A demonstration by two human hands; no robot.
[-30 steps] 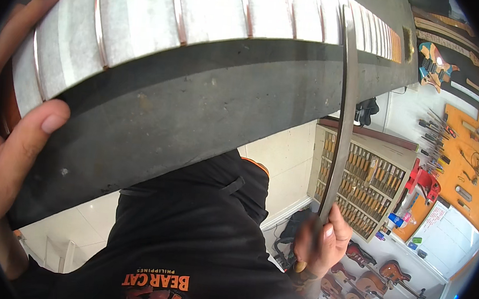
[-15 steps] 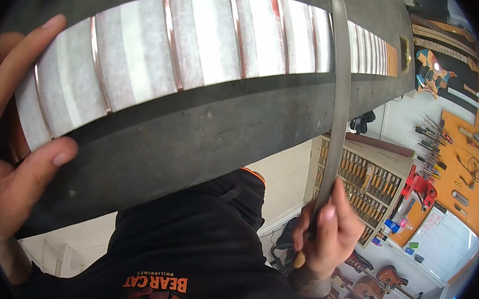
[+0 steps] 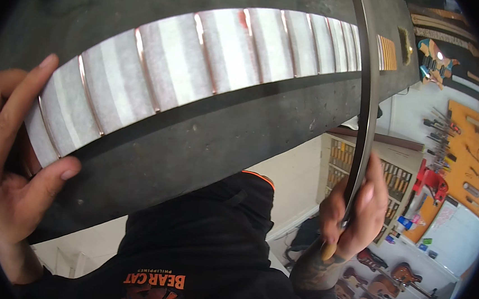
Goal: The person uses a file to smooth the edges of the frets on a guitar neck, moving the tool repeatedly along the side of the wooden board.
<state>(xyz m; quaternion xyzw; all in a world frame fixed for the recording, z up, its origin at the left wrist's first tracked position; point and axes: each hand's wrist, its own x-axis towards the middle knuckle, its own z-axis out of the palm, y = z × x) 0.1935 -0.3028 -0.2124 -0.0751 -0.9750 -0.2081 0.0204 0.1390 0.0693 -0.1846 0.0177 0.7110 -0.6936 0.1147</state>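
A guitar neck [image 3: 174, 54] stretches across the dark bench top, its fretboard covered with white masking tape between bare, shiny frets. My left hand [image 3: 13, 199] grips the neck's left end, thumb on the near edge and fingers at the far edge. In my right hand [image 3: 364, 218] is a long, narrow metal file [image 3: 369, 103] with a small wooden handle [image 3: 328, 251]. The file lies crosswise over the neck near its right end, hiding some of the frets there. Past the file, an untaped orange-brown strip shows at the neck's tip.
The dark workbench [image 3: 206, 141] slopes across the view, with my torso at its near edge. To the right are a rack [image 3: 340, 154] of wooden-handled tools, an orange tool board [image 3: 465, 145], a red vise [image 3: 432, 184], a whiteboard [image 3: 458, 234], hanging guitars [image 3: 407, 275] and a blue-and-tan guitar body [image 3: 434, 63].
My right hand and the file have moved right, toward the neck's far right end, and the blade has rolled slightly. My left hand keeps its hold; the neck appears lower and further right in view.
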